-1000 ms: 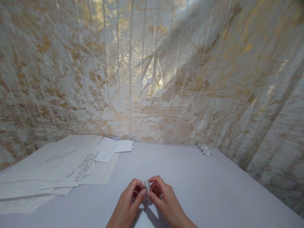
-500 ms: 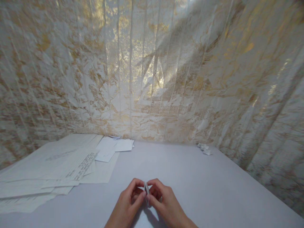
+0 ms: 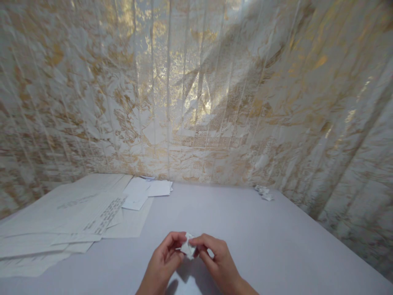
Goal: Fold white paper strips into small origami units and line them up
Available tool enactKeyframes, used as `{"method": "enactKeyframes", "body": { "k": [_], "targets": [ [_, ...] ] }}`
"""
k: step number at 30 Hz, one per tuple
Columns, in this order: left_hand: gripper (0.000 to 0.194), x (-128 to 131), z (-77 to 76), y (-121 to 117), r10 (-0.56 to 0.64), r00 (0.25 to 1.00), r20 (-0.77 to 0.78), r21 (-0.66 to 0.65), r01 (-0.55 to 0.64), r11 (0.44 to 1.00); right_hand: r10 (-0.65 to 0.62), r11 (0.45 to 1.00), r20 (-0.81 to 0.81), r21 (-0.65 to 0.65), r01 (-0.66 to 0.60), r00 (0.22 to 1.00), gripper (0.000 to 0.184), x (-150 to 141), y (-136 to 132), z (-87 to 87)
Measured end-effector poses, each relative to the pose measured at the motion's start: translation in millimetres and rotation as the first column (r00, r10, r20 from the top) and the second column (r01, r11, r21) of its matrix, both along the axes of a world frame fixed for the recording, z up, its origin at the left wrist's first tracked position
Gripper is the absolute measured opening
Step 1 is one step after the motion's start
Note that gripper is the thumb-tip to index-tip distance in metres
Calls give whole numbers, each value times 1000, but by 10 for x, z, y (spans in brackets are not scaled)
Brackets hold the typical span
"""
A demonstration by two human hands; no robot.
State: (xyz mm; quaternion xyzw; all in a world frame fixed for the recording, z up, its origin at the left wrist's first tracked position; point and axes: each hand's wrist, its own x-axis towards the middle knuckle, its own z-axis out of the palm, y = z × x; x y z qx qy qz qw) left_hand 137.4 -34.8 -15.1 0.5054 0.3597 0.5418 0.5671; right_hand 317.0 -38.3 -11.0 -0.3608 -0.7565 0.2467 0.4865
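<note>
Between my two hands is a small folded piece of white paper (image 3: 188,248), held just above the table (image 3: 264,246) near its front edge. My left hand (image 3: 167,258) pinches its left side between thumb and fingers. On the other side, my right hand (image 3: 216,256) grips the paper's right part, with the index finger lying over its top face. The paper's lower edges and my curled fingertips are partly hidden. Shadows of both hands fall on the white tabletop below.
Large printed sheets (image 3: 76,209) lie spread at the left. Smaller white paper pieces (image 3: 136,194) overlap them, beside a little stack of paper squares (image 3: 159,188). Crumpled paper bits (image 3: 264,192) sit at the far right. A gold-patterned curtain (image 3: 196,123) hangs behind the table.
The folded paper has turned from edge-on to showing a broad white face. My right hand has shifted slightly right, its index finger now over the paper.
</note>
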Motion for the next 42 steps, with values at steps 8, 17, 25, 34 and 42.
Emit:
{"method": "enactKeyframes", "body": {
  "k": [8, 17, 25, 34, 42],
  "targets": [
    [39, 26, -130, 44, -131, 983, -125, -25, 129, 991, 84, 983, 50, 162, -92, 995, 26, -24, -37, 38],
    [21, 22, -88, 15, -171, 950, -262, 0, 177, 984, -24, 982, -129, -190, -1, 991, 24, -121, -54, 81],
    [34, 25, -21, -69, -161, 895, -416, 55, 201, 978, -98, 921, -304, -388, -29, 948, 29, -130, -59, 128],
    [34, 0, 120, -102, -115, 856, -504, 149, 217, 965, -23, 887, -358, -438, -146, 933, 34, -182, -70, 66],
    [14, -19, 80, -114, -98, 888, -449, 157, 187, 970, -118, 859, -326, -508, -68, 938, 43, -94, -3, 59]
  ]
}}
